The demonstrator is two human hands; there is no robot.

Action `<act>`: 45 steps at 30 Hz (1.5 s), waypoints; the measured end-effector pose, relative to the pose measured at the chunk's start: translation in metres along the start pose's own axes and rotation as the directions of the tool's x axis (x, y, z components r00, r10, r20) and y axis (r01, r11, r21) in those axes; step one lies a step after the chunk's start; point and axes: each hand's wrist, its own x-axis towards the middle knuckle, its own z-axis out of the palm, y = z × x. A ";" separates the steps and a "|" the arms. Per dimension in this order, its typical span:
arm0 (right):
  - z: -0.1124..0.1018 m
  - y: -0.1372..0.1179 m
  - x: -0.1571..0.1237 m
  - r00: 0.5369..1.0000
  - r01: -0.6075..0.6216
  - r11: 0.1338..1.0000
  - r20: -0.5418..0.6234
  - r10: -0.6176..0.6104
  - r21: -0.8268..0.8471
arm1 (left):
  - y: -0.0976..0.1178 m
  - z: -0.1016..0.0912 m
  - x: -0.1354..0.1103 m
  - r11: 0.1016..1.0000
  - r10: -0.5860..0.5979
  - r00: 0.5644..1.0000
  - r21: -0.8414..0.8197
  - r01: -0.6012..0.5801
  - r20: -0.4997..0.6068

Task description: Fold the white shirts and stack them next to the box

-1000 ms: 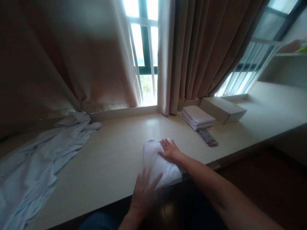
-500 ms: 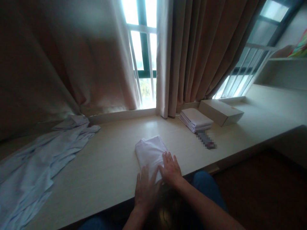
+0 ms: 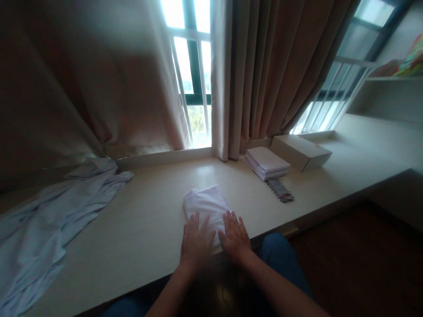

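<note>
A folded white cloth garment (image 3: 206, 200) lies near the front edge of the pale desk (image 3: 148, 224). My left hand (image 3: 195, 240) rests on its near left part, fingers stretched forward and slightly blurred. On the near right side, my right hand (image 3: 235, 235) lies flat with its fingers spread. Neither hand grips the cloth; both press on it from above. The palms cover the garment's near corners.
Loose, crumpled white garments (image 3: 42, 233) spread over the desk's left end. Back right are a stack of folded white cloth (image 3: 266, 162), a pale box (image 3: 302, 152) and a blurred-out flat object (image 3: 280, 189). Curtains (image 3: 274, 66) hang behind, partly covering the windows.
My left hand has slid forward and a little left over the folded garment. My right hand stays at almost the same spot. The whole view has shifted slightly.
</note>
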 end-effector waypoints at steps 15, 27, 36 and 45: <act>-0.010 -0.001 -0.003 0.999 0.004 0.999 0.044 -0.007 0.053 | 0.003 0.007 0.001 0.993 0.067 0.988 0.087 -0.079 0.141; -0.016 -0.008 -0.028 0.996 0.054 0.996 0.073 -0.059 0.064 | 0.009 0.005 -0.036 0.986 0.063 0.996 0.150 -0.073 0.069; -0.034 -0.031 -0.063 0.927 0.366 0.929 0.066 -0.370 0.058 | -0.002 -0.002 -0.040 0.990 0.061 0.991 -0.132 -0.046 0.115; -0.013 -0.048 -0.052 0.991 0.135 0.984 0.006 -0.137 0.120 | 0.009 -0.010 -0.145 0.473 -0.593 0.789 -0.723 0.503 0.161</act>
